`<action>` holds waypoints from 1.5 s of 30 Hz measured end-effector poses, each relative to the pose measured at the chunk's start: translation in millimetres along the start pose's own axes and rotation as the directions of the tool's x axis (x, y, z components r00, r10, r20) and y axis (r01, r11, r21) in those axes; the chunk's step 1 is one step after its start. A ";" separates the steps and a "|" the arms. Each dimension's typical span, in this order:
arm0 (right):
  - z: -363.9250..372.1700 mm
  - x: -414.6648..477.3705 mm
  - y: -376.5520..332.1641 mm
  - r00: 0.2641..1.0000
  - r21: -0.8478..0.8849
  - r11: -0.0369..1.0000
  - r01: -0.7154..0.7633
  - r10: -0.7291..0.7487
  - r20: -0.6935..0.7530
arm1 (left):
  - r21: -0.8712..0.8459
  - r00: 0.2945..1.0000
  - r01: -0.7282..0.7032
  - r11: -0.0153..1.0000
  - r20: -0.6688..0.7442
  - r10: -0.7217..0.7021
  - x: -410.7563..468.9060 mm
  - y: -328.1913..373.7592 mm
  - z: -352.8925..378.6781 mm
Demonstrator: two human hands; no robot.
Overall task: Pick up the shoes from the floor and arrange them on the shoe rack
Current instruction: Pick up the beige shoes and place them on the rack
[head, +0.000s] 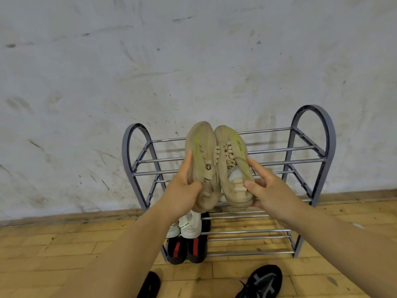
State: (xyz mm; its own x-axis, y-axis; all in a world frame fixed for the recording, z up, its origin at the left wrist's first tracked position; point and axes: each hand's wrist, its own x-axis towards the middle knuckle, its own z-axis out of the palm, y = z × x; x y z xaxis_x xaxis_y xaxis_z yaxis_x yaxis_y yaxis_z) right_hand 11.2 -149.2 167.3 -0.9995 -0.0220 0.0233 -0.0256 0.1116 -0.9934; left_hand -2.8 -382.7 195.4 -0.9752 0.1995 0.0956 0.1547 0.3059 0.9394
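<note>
Black shoe (262,280) is lying nearest, on the floor. Left hand (182,192) is gripping the left beige shoe (202,147), and right hand (272,194) is pinching the right beige shoe (232,151) at its heel, before the shoe rack (312,107). Lowering both level seems best.

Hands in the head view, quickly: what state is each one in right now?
Left hand: closed, holding one beige shoe.
Right hand: closed, holding the other beige shoe.
</note>
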 end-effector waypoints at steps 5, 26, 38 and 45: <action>-17.2 -2.7 0.2 0.998 -0.116 0.991 0.067 -0.069 -0.010 | -0.029 0.991 0.038 0.999 -0.128 -0.042 -2.0 -3.4 -23.4; -26.5 -31.1 -25.2 0.937 -0.193 0.979 0.060 0.012 0.350 | 0.093 0.898 0.348 0.933 0.253 -0.360 -65.8 -43.3 -104.8; -22.7 -19.6 31.9 0.910 -0.249 0.939 -0.238 0.305 0.280 | -0.076 0.865 0.498 0.864 0.119 -0.488 -61.4 -88.1 -107.8; 16.7 12.0 64.1 0.951 -0.044 0.961 -0.273 0.277 0.135 | -0.009 0.894 0.446 0.895 -0.037 -0.446 -24.6 -99.8 -81.9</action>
State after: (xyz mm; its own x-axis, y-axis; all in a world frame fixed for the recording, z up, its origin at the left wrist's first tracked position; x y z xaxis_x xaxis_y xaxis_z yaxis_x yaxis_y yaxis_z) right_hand -2.1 -158.8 102.0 -0.9553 -0.1247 -0.2679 0.2477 0.1567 -0.9561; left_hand -7.1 -494.5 126.2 -0.9468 0.0078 -0.3217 -0.2982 0.3542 0.8863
